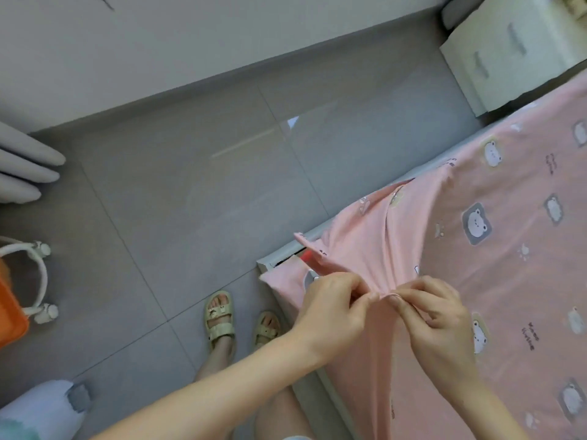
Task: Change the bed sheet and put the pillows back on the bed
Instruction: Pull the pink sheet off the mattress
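Grey floor tiles (190, 185) spread out on my left. The pink bed sheet (508, 265) with little bears covers the bed on my right and bunches up at the near corner. A white cabinet (495, 58) stands just beside the bed's far end. An orange tub (9, 309) sits at the left edge. My left hand (333, 306) and right hand (435, 315) both pinch the sheet's folded edge.

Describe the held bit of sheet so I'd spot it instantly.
Find the pink sheet on the bed at right. At its corner, the left hand and right hand pinch one fold. It alone is bunched and lifted; the printed top lies flat.
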Action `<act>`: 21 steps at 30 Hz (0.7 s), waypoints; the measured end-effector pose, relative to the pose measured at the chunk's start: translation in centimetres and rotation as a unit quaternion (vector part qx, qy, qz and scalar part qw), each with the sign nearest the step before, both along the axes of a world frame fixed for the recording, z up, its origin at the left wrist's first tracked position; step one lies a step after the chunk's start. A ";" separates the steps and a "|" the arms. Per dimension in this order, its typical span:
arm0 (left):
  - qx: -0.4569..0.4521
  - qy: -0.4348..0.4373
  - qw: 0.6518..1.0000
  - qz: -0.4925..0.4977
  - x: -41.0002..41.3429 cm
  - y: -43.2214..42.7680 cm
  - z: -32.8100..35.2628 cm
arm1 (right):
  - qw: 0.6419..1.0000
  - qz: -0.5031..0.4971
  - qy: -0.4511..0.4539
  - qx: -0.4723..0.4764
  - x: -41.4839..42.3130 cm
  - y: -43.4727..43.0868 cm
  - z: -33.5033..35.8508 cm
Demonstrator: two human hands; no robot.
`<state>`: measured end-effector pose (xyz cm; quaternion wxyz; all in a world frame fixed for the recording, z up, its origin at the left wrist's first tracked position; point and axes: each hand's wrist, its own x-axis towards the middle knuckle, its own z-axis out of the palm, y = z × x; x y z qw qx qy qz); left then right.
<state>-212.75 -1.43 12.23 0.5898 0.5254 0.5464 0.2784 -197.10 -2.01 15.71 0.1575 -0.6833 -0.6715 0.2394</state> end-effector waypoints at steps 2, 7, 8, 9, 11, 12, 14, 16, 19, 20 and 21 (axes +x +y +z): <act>0.063 -0.009 0.998 -0.022 1.7 0.0 3.1 | 0.999 -0.039 0.033 0.010 1.8 -0.8 3.5; 0.174 -0.011 0.981 -0.081 7.3 0.4 11.2 | 0.989 -0.083 0.099 0.066 6.8 -2.6 12.2; 0.187 -0.016 0.978 -0.089 8.6 0.3 12.8 | 0.988 -0.089 0.102 0.077 8.0 -3.0 13.7; 0.198 -0.019 0.975 -0.097 9.7 0.1 14.3 | 0.987 -0.092 0.100 0.088 9.2 -3.4 15.0; 0.222 -0.020 0.969 -0.110 11.5 -0.4 16.8 | 0.984 -0.098 0.101 0.109 11.2 -4.3 17.3; 0.234 -0.022 0.965 -0.113 12.2 -0.6 17.8 | 0.982 -0.102 0.112 0.117 11.9 -4.8 18.3; 0.249 -0.035 0.960 -0.120 13.3 -1.0 19.9 | 0.974 -0.111 0.142 0.136 12.9 -5.6 20.4; 0.255 -0.045 0.957 -0.133 14.1 -1.1 22.2 | 0.967 -0.114 0.163 0.158 13.9 -6.2 22.5; 0.271 -0.025 0.950 -0.152 14.9 -0.6 25.4 | 0.964 -0.102 0.174 0.173 15.0 -5.9 25.0; 0.279 -0.006 0.947 -0.158 14.9 -0.4 26.0 | 0.965 -0.093 0.172 0.174 15.1 -5.7 25.4; 0.283 0.017 0.945 -0.162 14.7 -0.2 26.4 | 0.967 -0.081 0.171 0.169 15.1 -5.5 25.5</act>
